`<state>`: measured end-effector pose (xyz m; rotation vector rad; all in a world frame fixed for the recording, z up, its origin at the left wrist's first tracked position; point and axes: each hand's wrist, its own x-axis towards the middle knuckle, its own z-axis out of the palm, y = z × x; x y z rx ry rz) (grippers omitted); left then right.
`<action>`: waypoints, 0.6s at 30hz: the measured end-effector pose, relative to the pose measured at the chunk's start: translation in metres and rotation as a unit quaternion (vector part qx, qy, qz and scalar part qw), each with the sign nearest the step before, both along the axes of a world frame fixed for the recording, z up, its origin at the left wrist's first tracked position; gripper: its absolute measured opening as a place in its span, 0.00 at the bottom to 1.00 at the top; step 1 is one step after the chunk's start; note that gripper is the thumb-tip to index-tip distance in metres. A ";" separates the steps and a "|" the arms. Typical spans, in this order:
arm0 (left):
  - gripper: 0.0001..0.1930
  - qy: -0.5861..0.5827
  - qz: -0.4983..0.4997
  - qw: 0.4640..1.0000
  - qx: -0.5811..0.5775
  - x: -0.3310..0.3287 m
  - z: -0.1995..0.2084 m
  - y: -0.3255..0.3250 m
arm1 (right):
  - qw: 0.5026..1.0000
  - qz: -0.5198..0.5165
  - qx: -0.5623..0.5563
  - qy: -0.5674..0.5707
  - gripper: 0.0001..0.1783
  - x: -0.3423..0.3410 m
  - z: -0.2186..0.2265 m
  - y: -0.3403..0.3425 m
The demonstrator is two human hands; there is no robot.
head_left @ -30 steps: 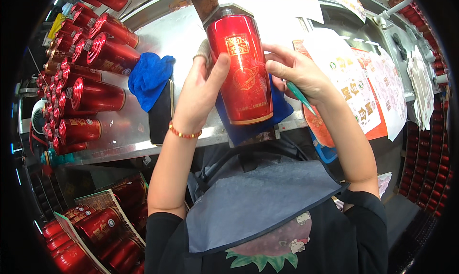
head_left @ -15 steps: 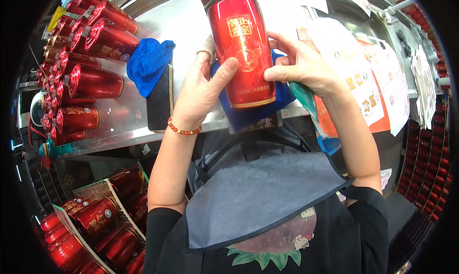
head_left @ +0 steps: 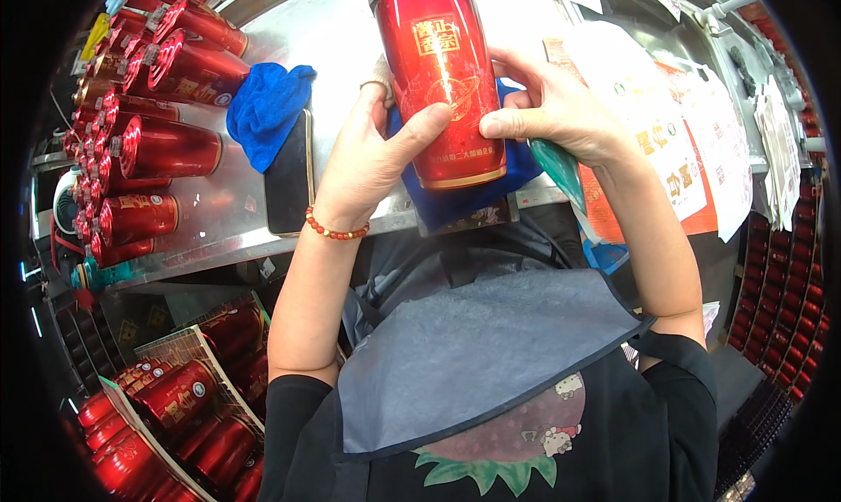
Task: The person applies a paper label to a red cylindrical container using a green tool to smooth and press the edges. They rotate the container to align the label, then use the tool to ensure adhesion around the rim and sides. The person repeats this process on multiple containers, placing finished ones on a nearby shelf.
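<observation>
Between my two hands is a glossy red bottle [head_left: 442, 90] with gold characters, tilted, its gold-rimmed base toward me. The neck end runs out of the top edge of the picture. My left hand [head_left: 372, 152] grips its left side, with the thumb across the front and the other fingers mostly hidden behind. An off-white covering [head_left: 378, 74] shows on one finger of that hand. Against the right side presses my right hand [head_left: 561, 112], thumb low on the front and fingers curled round the back. Beneath the bottle lies a blue cloth [head_left: 455, 211] at the table edge.
Several red bottles [head_left: 171, 147] lie stacked on the left of the metal table [head_left: 236, 208]. A crumpled blue cloth [head_left: 267, 108] touches a dark phone [head_left: 289, 182]. Printed sheets [head_left: 674, 165] cover the right side. Below left stands a crate of red bottles [head_left: 180, 397]; racked red items [head_left: 784, 283] line the far right.
The bottle sits slightly higher in the picture, and its upper end is cut off a little more. Both hands keep their hold, with only a slight shift of the left thumb.
</observation>
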<state>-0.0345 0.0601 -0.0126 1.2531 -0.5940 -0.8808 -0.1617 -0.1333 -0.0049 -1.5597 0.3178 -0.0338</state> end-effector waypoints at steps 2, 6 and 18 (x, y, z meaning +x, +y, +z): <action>0.43 0.015 0.006 1.000 -0.008 0.002 -0.005 0.003 | 1.000 0.005 -0.011 -0.003 0.51 0.000 -0.005 -0.002; 0.39 0.035 -0.005 0.999 -0.028 0.007 -0.015 0.004 | 0.998 -0.005 0.059 0.031 0.49 -0.001 0.001 -0.007; 0.36 0.041 0.011 0.999 -0.010 0.000 -0.010 0.006 | 1.000 -0.004 -0.008 0.014 0.48 0.001 -0.007 -0.004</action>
